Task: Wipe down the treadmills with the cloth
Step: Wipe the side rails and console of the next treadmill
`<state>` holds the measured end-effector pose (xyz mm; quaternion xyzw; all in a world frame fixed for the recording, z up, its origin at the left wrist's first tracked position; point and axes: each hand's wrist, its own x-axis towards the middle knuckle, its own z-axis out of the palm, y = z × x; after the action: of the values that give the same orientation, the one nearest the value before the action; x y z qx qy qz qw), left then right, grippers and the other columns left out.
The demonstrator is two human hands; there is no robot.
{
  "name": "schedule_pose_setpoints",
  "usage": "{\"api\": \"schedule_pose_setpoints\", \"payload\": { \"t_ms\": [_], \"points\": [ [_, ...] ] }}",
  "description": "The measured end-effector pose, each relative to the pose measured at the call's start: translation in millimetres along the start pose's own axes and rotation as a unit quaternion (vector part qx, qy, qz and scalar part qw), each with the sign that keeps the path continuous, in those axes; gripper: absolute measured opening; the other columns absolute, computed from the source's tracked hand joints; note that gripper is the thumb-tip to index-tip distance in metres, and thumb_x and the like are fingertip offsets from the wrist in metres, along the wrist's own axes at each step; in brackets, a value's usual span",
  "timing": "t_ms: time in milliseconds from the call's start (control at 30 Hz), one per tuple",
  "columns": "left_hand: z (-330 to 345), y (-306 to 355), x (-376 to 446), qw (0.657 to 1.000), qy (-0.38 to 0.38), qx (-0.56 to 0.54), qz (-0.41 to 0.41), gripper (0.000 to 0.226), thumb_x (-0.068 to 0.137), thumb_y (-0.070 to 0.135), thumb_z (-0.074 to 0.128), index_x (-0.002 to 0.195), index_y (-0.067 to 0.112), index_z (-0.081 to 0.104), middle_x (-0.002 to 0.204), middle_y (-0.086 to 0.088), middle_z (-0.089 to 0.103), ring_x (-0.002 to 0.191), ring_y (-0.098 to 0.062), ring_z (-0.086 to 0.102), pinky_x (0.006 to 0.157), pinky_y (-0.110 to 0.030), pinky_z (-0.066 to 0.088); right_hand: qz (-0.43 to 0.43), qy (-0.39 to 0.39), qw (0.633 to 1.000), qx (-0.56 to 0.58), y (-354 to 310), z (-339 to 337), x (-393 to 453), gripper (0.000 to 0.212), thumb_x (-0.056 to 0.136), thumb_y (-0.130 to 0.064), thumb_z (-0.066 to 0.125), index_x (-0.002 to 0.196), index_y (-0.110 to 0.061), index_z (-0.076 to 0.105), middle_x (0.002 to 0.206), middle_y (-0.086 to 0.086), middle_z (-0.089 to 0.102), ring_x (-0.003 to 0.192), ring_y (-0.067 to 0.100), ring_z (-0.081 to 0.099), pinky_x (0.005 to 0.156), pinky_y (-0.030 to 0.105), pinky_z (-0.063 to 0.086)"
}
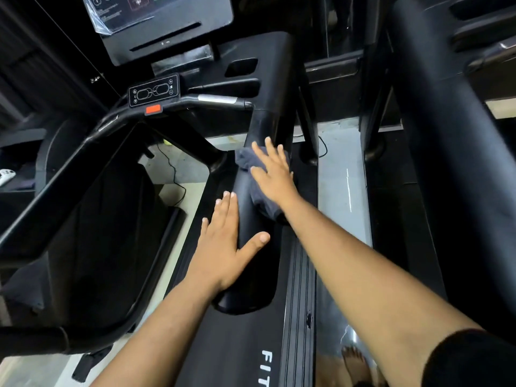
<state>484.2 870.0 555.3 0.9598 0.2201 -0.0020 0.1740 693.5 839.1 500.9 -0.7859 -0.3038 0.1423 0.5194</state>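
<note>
A black treadmill fills the view, and its thick side handrail (252,219) runs up the middle toward the console. A grey cloth (259,196) is draped over that rail. My right hand (275,174) lies flat on the cloth, fingers spread, pressing it against the rail. My left hand (227,244) rests flat and open on the same rail, nearer to me, thumb splayed to the right, touching no cloth.
The console (153,92) with a red stop button (153,109) and a screen (164,26) stand ahead. A second treadmill's thick rail (435,135) rises on the right. Between them is a strip of pale floor (340,185). A bare foot (356,364) shows at the bottom.
</note>
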Motion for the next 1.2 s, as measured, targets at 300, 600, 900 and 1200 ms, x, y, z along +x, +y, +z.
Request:
{"api": "schedule_pose_setpoints", "payload": {
  "t_ms": [300,600,900,1200],
  "points": [
    [3.2,-2.5,4.4,0.997,0.014,-0.078,0.012,0.123,0.071,0.101,0.021,0.163,0.024,-0.006,0.169,0.013,-0.010,0.156,-0.004,-0.014,0.129,-0.040,-0.002,-0.031,0.053,0.985,0.164,35.6,38.7,-102.5,0.069,0.095,-0.053,0.043,0.156,-0.045,0.011,0.172,-0.011,-0.002,0.158,0.013,-0.009,0.127,0.035,-0.002],
    [3.0,4.1,1.7,0.996,0.011,-0.087,0.002,0.125,0.071,0.101,0.023,0.163,0.021,-0.007,0.170,0.012,-0.009,0.156,-0.004,-0.015,0.130,-0.044,0.001,0.130,0.036,0.969,0.207,12.2,42.1,-136.2,0.113,0.077,-0.079,0.043,0.163,-0.027,-0.009,0.170,-0.007,-0.016,0.157,0.012,-0.017,0.128,0.040,-0.005],
    [5.0,-6.7,-0.5,0.997,-0.005,-0.075,0.015,0.118,0.072,0.101,0.015,0.163,0.030,-0.009,0.169,0.013,-0.016,0.154,0.000,-0.019,0.129,-0.045,-0.003,0.090,0.026,0.995,0.030,-11.1,9.0,-31.4,0.070,0.106,-0.040,0.044,0.163,-0.038,0.005,0.171,-0.012,-0.013,0.158,0.021,-0.015,0.119,0.073,0.010],
    [-6.2,2.6,45.7,1.000,0.012,-0.007,0.012,0.113,0.065,0.102,-0.002,0.154,0.036,-0.020,0.158,0.024,-0.030,0.149,0.005,-0.027,0.123,-0.034,-0.017,-0.005,-0.028,0.995,-0.093,-14.3,10.1,-34.2,0.069,0.103,-0.041,0.046,0.161,-0.045,0.008,0.169,-0.021,-0.017,0.155,0.018,-0.025,0.117,0.075,0.002]
  ]
}}
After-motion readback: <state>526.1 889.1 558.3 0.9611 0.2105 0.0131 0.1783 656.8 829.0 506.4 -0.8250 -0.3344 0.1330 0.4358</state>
